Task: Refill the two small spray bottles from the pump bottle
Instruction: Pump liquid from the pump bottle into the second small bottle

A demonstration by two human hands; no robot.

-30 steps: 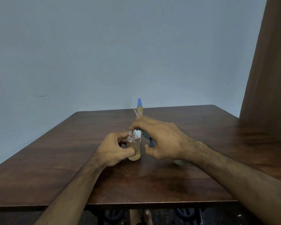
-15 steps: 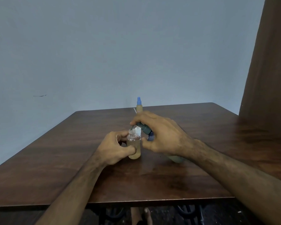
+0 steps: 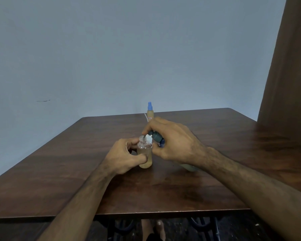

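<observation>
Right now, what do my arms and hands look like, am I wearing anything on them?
Both forearms are bare with no sleeves in view. The left hand and right hand have no gloves, and no rings, watch or bands show from this angle.

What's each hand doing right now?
Left hand: closed on the open small spray bottle.
Right hand: closed on the pump bottle, nozzle at its mouth.

Plain room: wooden table [image 3: 76,171], bare blue wall [image 3: 111,49].

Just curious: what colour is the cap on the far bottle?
Blue, on the far spray bottle; the head view shows it best.
</observation>
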